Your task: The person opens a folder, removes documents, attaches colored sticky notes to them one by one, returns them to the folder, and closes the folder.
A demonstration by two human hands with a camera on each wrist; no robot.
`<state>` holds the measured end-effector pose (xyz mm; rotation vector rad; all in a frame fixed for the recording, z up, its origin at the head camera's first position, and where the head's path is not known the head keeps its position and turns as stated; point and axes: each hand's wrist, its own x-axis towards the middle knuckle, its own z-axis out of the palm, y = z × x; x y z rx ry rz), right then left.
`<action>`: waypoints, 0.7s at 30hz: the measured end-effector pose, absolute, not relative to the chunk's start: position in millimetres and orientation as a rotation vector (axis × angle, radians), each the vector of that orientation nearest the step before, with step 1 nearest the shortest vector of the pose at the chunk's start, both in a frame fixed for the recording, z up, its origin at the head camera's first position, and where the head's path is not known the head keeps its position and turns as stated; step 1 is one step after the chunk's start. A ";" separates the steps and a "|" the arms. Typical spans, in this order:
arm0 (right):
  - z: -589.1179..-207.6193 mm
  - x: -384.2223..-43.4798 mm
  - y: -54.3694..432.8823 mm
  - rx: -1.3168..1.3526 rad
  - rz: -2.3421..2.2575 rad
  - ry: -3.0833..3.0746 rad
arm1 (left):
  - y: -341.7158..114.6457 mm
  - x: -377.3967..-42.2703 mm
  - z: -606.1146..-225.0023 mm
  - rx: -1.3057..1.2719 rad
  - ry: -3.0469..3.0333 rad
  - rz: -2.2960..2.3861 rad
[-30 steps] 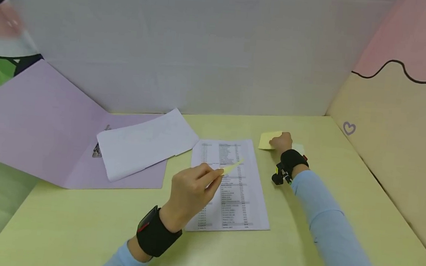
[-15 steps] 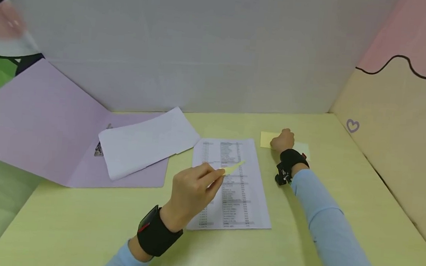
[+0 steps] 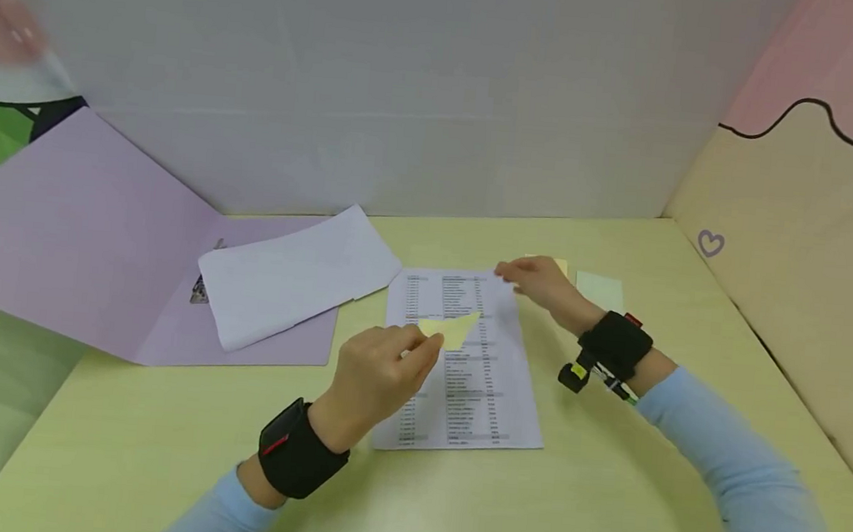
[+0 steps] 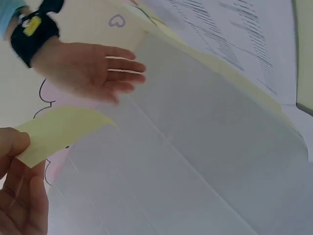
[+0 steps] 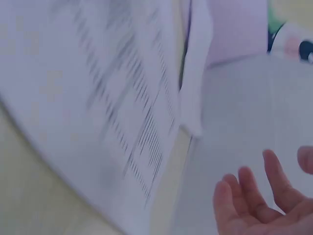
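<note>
A yellow sticky note (image 3: 455,332) is pinched between the thumb and fingertips of my left hand (image 3: 381,371), raised over the printed sheet (image 3: 472,403). One end of the note sticks out freely in the left wrist view (image 4: 58,132). At the sheet's top right corner hovers my right hand (image 3: 543,289), with nothing in it. Its fingers are spread and slightly bent in the right wrist view (image 5: 259,205). Behind that hand lies a yellow sticky note pad (image 3: 562,265), mostly hidden. To its right is a pale green pad (image 3: 601,291).
An open purple folder (image 3: 91,231) lies at the left, its cover leaning up. Several folded white sheets (image 3: 289,293) rest on it, over a metal clip (image 3: 200,290). A grey-white partition (image 3: 446,117) stands along the table's back edge.
My right hand has moved left from the sticky note pads to the printed sheet's top corner, and its fingers have opened. The note in my left hand has turned to show more of its face.
</note>
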<state>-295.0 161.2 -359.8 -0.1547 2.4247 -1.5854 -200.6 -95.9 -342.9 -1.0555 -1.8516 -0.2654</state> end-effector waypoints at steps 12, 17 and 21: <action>-328.5 -225.0 124.4 -0.255 -1.343 2.241 | -102.6 -185.1 -350.8 -1.172 -1.692 0.072; -330.5 -221.1 126.3 -0.231 -1.338 2.303 | -100.7 -181.2 -355.5 -1.199 -1.715 0.093; -330.4 -219.4 127.6 -0.223 -1.352 2.348 | -100.0 -181.1 -358.7 -1.218 -1.774 0.038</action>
